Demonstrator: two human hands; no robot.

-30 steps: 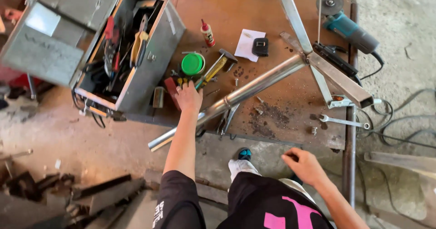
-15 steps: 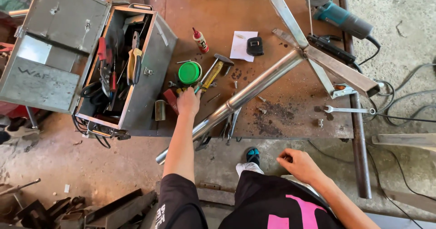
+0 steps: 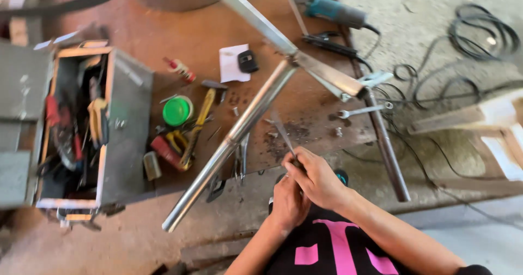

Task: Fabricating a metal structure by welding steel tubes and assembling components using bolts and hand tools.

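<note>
Thin metal strip pinched in right hand, left hand closed beneath at 7 o'clock; inspecting, steadying needed.

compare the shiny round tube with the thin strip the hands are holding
The round tube is thick, long and shiny; the thin strip is slim, flat, short and dull grey. The tube lies on the rusty table, overhanging its near edge, untouched; the strip is held by the right hand and left hand. Both look like metal and lie slanted.
</note>
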